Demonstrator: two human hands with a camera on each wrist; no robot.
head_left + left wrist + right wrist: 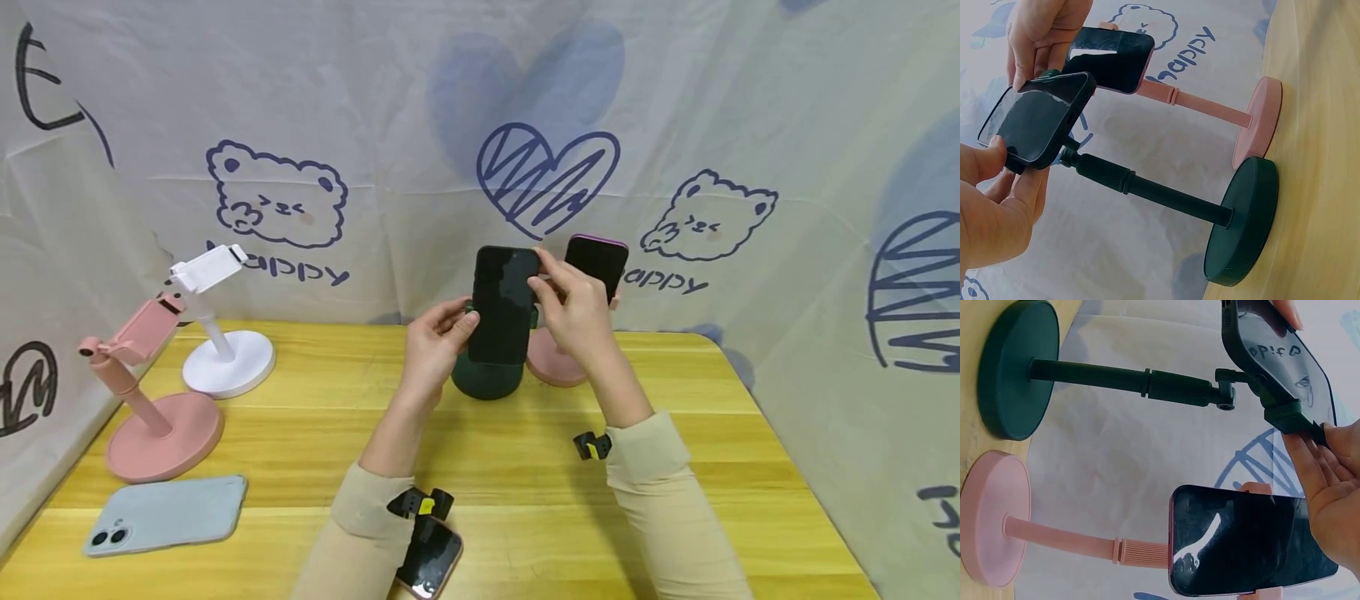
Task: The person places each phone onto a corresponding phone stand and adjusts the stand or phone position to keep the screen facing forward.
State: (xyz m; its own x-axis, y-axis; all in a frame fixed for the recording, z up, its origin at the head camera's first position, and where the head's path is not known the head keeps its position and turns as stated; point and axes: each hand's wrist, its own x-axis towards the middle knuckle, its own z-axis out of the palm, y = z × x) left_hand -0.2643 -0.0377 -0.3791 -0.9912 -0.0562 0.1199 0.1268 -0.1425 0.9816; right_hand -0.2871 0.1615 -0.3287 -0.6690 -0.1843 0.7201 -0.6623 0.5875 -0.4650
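A black phone (504, 308) stands upright at the dark green phone stand (487, 382), its dark screen toward me. My left hand (437, 346) grips its left edge, thumb on the front and fingers behind. On the other side, my right hand (577, 310) pinches the upper right edge. The right wrist view shows the green clamp (1288, 417) behind the phone, with the right fingers against it. How firmly the clamp holds the phone I cannot tell. Just behind on the right, a pink stand (1260, 122) carries another dark-screened phone (1241, 540).
On the left of the wooden table (300, 450) stand a white phone stand (228, 362) and a pink phone stand (165, 437). A light blue phone (168, 515) lies face down before them. Another phone (431, 557) lies partly under my left forearm. A patterned cloth (405, 108) hangs behind.
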